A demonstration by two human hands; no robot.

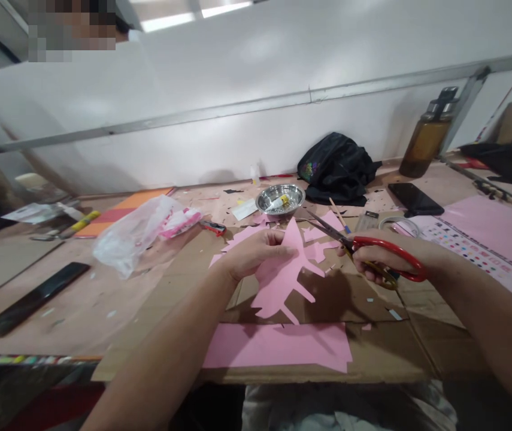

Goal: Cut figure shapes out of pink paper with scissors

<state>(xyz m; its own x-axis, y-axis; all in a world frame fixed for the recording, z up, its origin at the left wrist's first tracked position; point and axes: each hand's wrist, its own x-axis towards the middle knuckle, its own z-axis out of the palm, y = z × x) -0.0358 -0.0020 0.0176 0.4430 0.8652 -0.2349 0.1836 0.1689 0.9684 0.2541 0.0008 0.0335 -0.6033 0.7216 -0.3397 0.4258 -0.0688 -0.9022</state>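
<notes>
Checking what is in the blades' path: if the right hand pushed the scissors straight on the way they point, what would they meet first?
Likely the pink paper cutout held by the left hand. The right hand aims the red-handled scissors up and left, their tips just above its upper edge; depth is unclear.

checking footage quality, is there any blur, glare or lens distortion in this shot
Head view: strong wide-angle bend, the wall rail curves and tilts; edges are soft, the black strip at left smeared; ceiling light blows out; the steel bowl glints; the left hand, pink paper and scissors in the right hand stay fairly sharp.
</notes>
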